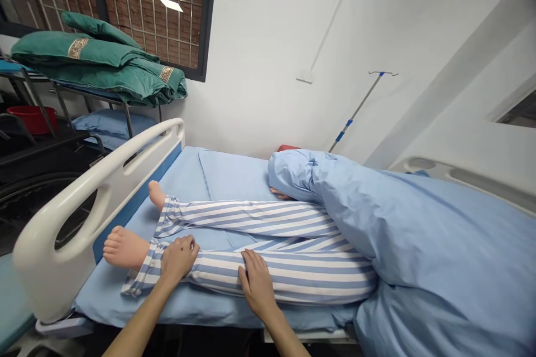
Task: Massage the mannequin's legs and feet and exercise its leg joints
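Observation:
A manikin's legs in blue-and-white striped trousers [301, 276] lie stretched out on the bed, with the bare, smooth, plastic-looking feet [125, 248] towards the footboard. My left hand [179, 257] is wrapped over the nearer lower leg just above the ankle, its fingertips curling round the far side. Further up the same leg, around the knee, my right hand [257, 283] rests on the striped cloth with its fingers laid out. A light blue quilt [410, 240] is folded back over the upper body and hides it. Part of a manikin hand [280, 193] peeks from under the quilt's edge.
The cream footboard [71, 206] rises at the left. Behind it stand a wheelchair [37, 173], a red bucket [33, 119] and folded green bedding [104, 64] under a barred window. An IV pole [355, 111] leans into view by the far wall.

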Tool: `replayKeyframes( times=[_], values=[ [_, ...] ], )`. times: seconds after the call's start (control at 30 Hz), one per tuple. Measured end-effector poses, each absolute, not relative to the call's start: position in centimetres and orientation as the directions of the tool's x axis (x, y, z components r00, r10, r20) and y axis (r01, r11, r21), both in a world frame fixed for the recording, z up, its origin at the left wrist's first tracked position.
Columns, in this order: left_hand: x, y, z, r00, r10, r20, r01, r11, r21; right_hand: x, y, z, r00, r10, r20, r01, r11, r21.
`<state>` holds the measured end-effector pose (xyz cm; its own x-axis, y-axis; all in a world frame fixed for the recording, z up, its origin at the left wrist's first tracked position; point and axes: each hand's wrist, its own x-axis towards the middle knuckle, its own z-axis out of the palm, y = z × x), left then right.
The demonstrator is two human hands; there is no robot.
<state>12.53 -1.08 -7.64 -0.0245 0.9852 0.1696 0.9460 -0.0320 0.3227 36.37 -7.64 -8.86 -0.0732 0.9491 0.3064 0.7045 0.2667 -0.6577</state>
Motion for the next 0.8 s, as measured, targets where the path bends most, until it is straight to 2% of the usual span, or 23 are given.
replayKeyframes(
  times=[0.13,0.3,0.5,0.8],
  values=[
    [12.3,-1.2,-7.9,0.012,0.992,0.123,0.948,-0.051,0.313,35.8,-7.1,-8.5,-0.094,0.943,0.319,0.737,0.281,-0.615],
    [11.8,-1.4,-8.0,0.044,0.984,0.175,0.945,-0.097,0.311,35.1,-6.2,-7.9,-0.031,0.955,0.294,0.697,0.232,-0.679],
    [11.5,-1.9,-7.8,0.040,0.984,0.172,0.942,-0.095,0.323,34.4,-5.5,-6.7,-0.017,0.959,0.284,0.626,0.231,-0.744],
    [11.6,-2.0,-8.1,0.049,0.984,0.169,0.956,-0.096,0.278,34.0,-4.6,-5.7,-0.107,0.974,0.200,0.710,0.216,-0.671]
  ],
)
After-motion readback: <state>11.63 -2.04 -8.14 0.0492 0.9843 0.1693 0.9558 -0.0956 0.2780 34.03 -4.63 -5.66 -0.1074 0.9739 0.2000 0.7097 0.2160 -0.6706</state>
